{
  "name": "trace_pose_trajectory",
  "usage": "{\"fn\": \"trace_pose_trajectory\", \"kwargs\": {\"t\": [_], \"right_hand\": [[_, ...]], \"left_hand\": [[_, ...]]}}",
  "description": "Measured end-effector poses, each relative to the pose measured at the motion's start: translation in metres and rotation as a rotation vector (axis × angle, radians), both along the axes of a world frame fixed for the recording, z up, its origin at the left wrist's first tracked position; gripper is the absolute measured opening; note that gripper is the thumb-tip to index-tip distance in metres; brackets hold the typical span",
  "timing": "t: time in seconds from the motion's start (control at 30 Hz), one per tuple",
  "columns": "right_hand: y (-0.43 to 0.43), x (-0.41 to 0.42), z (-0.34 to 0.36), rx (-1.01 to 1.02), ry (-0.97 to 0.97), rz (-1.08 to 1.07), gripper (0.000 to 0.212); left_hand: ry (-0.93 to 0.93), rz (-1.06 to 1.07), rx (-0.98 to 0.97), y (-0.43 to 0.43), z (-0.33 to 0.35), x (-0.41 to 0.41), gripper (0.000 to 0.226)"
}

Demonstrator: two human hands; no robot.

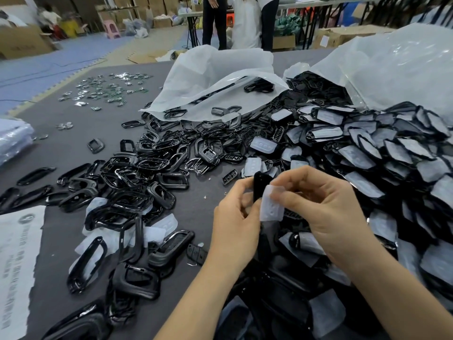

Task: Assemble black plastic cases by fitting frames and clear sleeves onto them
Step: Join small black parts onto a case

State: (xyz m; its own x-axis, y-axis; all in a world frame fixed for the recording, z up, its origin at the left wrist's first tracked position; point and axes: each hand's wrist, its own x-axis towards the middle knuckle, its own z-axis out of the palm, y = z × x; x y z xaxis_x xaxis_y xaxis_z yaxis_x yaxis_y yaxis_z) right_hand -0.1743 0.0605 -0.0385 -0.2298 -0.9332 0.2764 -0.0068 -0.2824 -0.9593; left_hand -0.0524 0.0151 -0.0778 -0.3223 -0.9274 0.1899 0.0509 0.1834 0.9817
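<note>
My left hand (pixel 234 222) grips a glossy black plastic case (pixel 260 185) held upright over the table's near middle. My right hand (pixel 318 204) pinches a clear soft sleeve (pixel 270 207) with small button bumps, held against the case's right side. The lower part of the case is hidden behind the sleeve and my fingers. A heap of loose black frames (pixel 137 182) spreads to the left. A large pile of black pieces with clear sleeves (pixel 367 148) rises to the right.
Two open white plastic bags (pixel 215 77) spill black parts at the back of the grey table (pixel 73 148). Small circuit boards (pixel 105 90) lie scattered far left. A printed paper sheet (pixel 17 261) covers the near left edge. People stand beyond the table.
</note>
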Motion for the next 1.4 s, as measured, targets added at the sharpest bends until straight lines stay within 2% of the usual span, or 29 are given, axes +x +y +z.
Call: {"fn": "trace_pose_trajectory", "kwargs": {"t": [0.1, 0.27, 0.5, 0.77, 1.07, 1.27, 1.4], "right_hand": [[0.000, 0.001, -0.004, -0.045, 0.223, -0.099, 0.018], [-0.001, 0.002, -0.009, -0.073, 0.325, -0.243, 0.020], [-0.002, 0.001, -0.008, -0.032, 0.285, -0.309, 0.021], [-0.003, 0.002, -0.011, -0.031, 0.317, -0.329, 0.026], [-0.004, 0.002, -0.014, 0.022, 0.220, -0.323, 0.027], [-0.007, -0.005, -0.010, 0.141, -0.072, -0.167, 0.026], [-0.006, -0.010, -0.009, 0.204, -0.115, -0.086, 0.020]], "left_hand": [[0.028, -0.025, -0.006, 0.003, 0.001, -0.002, 0.011], [-0.035, -0.024, -0.104, 0.007, -0.002, -0.005, 0.011], [-0.041, -0.070, -0.097, 0.010, 0.000, -0.007, 0.027], [-0.069, -0.062, -0.097, 0.011, 0.004, -0.007, 0.027], [-0.136, -0.077, -0.112, 0.010, 0.005, -0.004, 0.038], [-0.142, -0.093, -0.128, 0.009, 0.003, -0.004, 0.035], [-0.140, -0.115, -0.144, 0.012, 0.006, -0.003, 0.040]]}}
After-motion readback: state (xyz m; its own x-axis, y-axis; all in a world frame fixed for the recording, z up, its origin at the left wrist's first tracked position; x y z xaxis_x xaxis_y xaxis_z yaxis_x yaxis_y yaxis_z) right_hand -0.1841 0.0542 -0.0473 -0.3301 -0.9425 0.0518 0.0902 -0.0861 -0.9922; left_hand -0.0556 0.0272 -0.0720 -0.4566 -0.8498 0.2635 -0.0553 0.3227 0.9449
